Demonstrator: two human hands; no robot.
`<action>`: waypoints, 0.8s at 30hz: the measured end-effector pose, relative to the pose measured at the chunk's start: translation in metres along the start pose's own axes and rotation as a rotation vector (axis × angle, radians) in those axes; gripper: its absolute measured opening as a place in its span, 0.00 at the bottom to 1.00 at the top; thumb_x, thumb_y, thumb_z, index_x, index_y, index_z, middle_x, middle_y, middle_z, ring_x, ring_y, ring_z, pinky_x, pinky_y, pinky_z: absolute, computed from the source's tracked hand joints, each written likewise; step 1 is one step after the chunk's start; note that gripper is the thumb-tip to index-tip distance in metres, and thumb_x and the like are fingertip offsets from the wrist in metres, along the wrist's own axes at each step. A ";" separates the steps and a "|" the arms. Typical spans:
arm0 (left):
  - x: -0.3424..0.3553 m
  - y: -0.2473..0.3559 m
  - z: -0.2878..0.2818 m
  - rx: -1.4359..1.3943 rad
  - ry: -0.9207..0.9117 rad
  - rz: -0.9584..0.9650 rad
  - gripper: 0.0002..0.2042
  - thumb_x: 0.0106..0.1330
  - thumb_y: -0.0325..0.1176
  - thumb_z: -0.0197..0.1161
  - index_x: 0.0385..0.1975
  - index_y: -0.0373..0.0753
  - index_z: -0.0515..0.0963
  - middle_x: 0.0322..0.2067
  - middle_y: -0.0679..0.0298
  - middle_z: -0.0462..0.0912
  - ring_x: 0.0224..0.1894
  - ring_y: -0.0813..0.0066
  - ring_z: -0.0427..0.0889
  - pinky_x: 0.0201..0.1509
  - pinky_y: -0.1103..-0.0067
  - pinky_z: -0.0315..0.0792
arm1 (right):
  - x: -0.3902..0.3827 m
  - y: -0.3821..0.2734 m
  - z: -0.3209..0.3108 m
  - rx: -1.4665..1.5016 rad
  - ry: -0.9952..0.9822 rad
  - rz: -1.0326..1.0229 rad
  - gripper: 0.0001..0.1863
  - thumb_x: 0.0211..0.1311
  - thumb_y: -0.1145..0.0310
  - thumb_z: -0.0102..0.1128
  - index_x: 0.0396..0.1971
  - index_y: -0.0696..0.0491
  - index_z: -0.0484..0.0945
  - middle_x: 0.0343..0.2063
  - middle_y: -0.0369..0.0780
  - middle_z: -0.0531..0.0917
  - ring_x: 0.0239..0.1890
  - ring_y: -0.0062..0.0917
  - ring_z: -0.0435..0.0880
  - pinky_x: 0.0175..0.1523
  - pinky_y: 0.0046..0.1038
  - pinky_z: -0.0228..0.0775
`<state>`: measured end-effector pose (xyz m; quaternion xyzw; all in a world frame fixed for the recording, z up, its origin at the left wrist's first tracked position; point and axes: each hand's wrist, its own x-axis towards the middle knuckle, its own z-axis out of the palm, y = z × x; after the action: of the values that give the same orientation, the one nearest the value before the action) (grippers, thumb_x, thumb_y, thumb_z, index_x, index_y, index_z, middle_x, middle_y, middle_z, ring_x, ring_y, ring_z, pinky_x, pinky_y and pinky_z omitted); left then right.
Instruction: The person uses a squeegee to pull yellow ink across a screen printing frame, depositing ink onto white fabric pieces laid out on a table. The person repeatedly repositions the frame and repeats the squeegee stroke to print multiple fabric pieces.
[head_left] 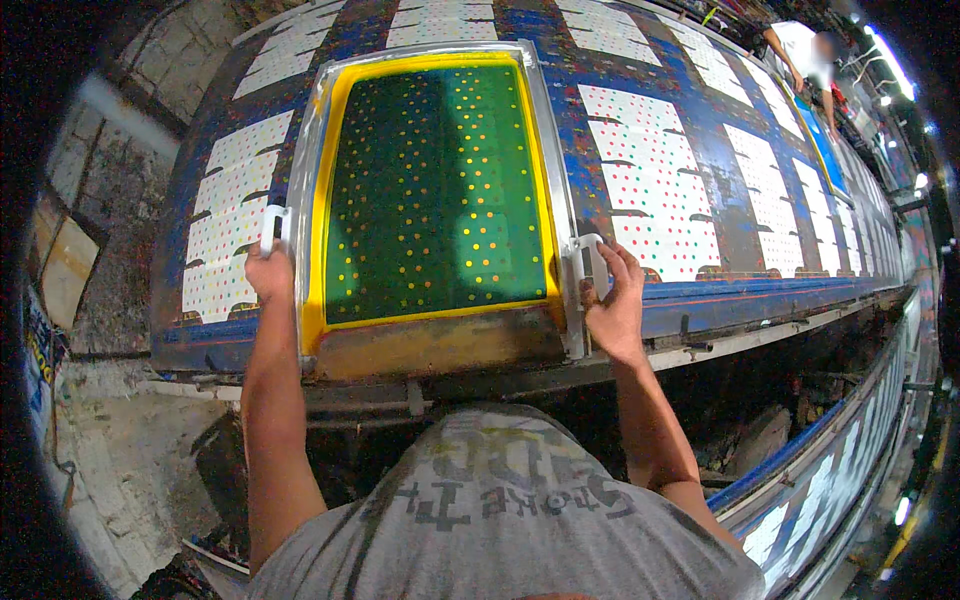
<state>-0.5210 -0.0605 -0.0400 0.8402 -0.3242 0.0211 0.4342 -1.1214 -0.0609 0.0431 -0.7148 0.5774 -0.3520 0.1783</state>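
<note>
A screen-printing frame (553, 180) lies on the long printing table in front of me. Its green mesh (430, 190) is dotted with small yellow and orange spots, and a yellow border (319, 230) runs around it. A brown strip crosses the frame's near end. My left hand (268, 272) is closed around the white handle (272, 222) on the left side. On the opposite side, my right hand (617, 312) has its fingers curled at the other white handle (588, 250). White cut-shaped pieces with coloured dots flank the frame, one at right (650, 180), another at left (235, 215).
More white dotted pieces lie in rows along the stained blue-and-dark table (700, 300). A rail (770, 330) runs along its near edge. Far right, a co-worker (800, 50) leans over a blue screen (820, 145). Behind me at right stands another table with white pieces (800, 520).
</note>
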 end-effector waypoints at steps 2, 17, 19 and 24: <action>0.000 -0.003 0.000 -0.032 -0.019 -0.016 0.12 0.68 0.32 0.71 0.46 0.32 0.88 0.37 0.49 0.92 0.39 0.55 0.92 0.48 0.63 0.82 | 0.004 0.016 0.007 0.087 -0.054 0.119 0.34 0.63 0.85 0.68 0.70 0.57 0.75 0.69 0.50 0.77 0.75 0.44 0.71 0.78 0.42 0.65; -0.006 0.000 -0.010 -0.142 -0.140 0.120 0.11 0.75 0.30 0.66 0.50 0.30 0.85 0.40 0.53 0.92 0.42 0.64 0.89 0.51 0.66 0.80 | 0.031 -0.009 -0.007 0.746 -0.073 0.486 0.24 0.66 0.85 0.68 0.62 0.62 0.80 0.64 0.45 0.84 0.65 0.29 0.81 0.71 0.30 0.71; -0.004 0.001 -0.010 -0.276 -0.123 0.077 0.07 0.72 0.26 0.68 0.45 0.30 0.86 0.35 0.60 0.89 0.36 0.72 0.84 0.45 0.72 0.77 | 0.032 -0.018 -0.020 0.763 -0.078 0.465 0.24 0.67 0.84 0.67 0.62 0.62 0.80 0.63 0.44 0.84 0.64 0.29 0.82 0.70 0.30 0.72; 0.003 0.023 -0.015 -0.236 -0.164 0.019 0.06 0.73 0.28 0.69 0.43 0.32 0.86 0.32 0.65 0.85 0.33 0.77 0.77 0.40 0.74 0.73 | 0.045 -0.023 -0.043 0.668 -0.086 0.413 0.25 0.68 0.81 0.67 0.65 0.60 0.80 0.62 0.41 0.83 0.64 0.25 0.79 0.70 0.29 0.69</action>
<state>-0.5284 -0.0606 -0.0135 0.7791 -0.3667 -0.0821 0.5019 -1.1320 -0.0907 0.1008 -0.5005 0.5547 -0.4468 0.4922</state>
